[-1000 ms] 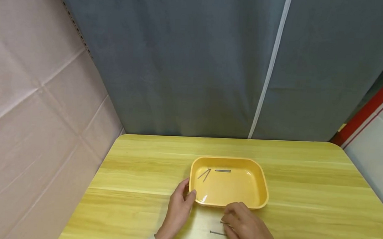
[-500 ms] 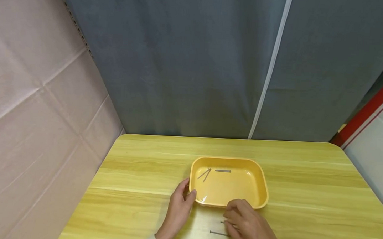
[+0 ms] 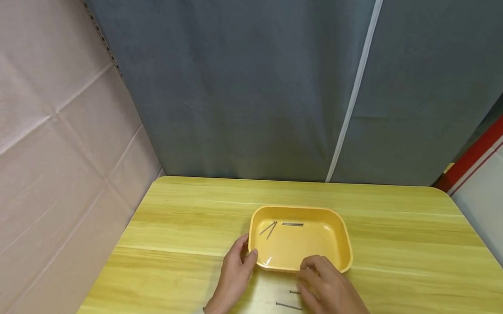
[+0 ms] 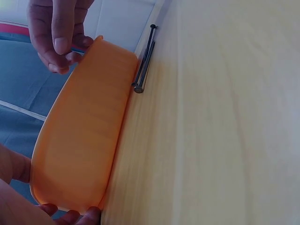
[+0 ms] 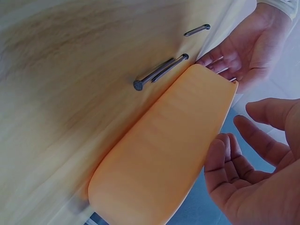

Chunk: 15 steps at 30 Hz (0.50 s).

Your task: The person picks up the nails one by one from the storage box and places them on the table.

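A yellow plastic tray (image 3: 315,249) sits on the table, with several nails (image 3: 292,224) lying inside near its back and left. My left hand (image 3: 235,271) grips the tray's left end, thumb at the rim and fingers against the outer wall. Just over the front rim, my right hand (image 3: 329,291) has loosely bent fingers. In the right wrist view its thumb and forefinger stand apart with nothing between them, and the other fingers curl beside the rim. Loose nails (image 5: 197,30) lie on the table along the tray's front side, partly behind the right hand in the head view.
The wood-patterned table (image 3: 181,219) runs back to a grey-blue curtain (image 3: 237,105). A pale creased sheet (image 3: 58,144) hangs at the left. On the right is a white panel (image 3: 499,186) with a red edge.
My right hand has moved up and a little right, off the nails toward the tray's front rim, uncovering more of them. The left hand and tray have stayed put.
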Available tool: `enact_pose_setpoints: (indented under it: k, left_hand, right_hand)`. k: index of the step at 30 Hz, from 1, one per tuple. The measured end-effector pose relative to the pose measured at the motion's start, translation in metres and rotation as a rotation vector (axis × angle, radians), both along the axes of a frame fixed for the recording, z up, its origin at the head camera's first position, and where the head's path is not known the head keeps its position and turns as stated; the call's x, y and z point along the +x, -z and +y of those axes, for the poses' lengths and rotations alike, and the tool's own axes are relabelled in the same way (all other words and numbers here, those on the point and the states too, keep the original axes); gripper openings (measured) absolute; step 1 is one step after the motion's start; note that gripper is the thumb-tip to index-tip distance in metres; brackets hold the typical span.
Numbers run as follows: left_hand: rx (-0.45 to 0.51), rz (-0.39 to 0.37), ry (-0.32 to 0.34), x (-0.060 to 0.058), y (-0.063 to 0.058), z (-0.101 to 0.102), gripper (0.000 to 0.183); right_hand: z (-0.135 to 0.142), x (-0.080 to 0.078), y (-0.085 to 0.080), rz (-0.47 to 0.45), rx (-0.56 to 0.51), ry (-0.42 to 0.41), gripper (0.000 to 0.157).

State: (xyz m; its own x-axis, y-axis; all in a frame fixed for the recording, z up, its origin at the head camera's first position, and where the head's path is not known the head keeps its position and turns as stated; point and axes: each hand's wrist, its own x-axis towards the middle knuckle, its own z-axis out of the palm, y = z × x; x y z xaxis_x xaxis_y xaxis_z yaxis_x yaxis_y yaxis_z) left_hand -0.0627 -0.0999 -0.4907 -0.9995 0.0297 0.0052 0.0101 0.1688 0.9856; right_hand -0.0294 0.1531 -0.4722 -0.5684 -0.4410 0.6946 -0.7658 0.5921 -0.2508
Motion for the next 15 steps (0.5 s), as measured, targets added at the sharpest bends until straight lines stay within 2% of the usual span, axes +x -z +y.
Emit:
enact_pose_setpoints:
  k: [15]
  left_hand:
    - [0.024,-0.015,0.006,0.0010,-0.0010,-0.0008,0.055]
  right_hand:
    - [0.0002,-0.0038,-0.0037,-0.042,-0.043,0.064,0.051]
